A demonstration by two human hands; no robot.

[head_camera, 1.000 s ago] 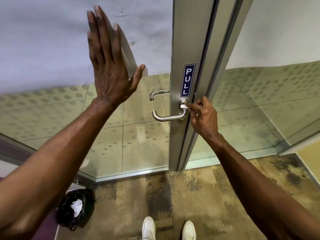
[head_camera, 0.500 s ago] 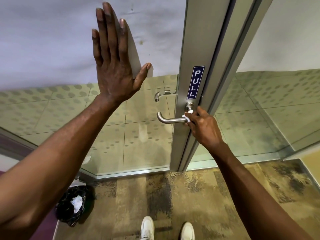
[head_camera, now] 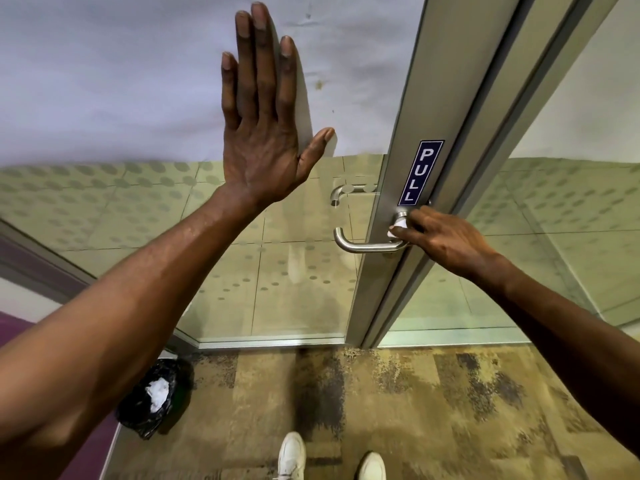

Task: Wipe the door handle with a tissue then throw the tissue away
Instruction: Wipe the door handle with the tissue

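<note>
Your left hand point(head_camera: 263, 133) is raised flat against the frosted upper part of a glass door panel point(head_camera: 138, 81), palm to the glass, four fingers straight and close together, thumb angled out to the right. It holds nothing.

Your right hand point(head_camera: 446, 240) reaches forward to the brushed-steel lever door handle point(head_camera: 363, 245), which is mounted on the grey metal door frame point(head_camera: 426, 109). The fingertips are pinched around a small crumpled white tissue point(head_camera: 398, 227), only a scrap of which shows between them. The tissue is pressed against the round base of the handle, where the lever meets the frame, just under a dark blue vertical sticker reading PULL in white letters point(head_camera: 420, 173). The lever runs left from there and curls back at its free end.

Through the clear lower glass you can see a second steel handle point(head_camera: 349, 192) on the far side of the door, and pale green floor tiles with grey dots point(head_camera: 86, 202).

On your side the floor is a mottled tan and dark carpet point(head_camera: 415, 393). At lower left, on the floor beside the glass and partly hidden by your left forearm, sits a bin lined with a black plastic bag point(head_camera: 145, 407), with white crumpled paper point(head_camera: 157, 391) lying inside it. It is well apart from the handle. The toes of your two white shoes point(head_camera: 292, 455) show at the bottom edge, pointing at the door.
</note>
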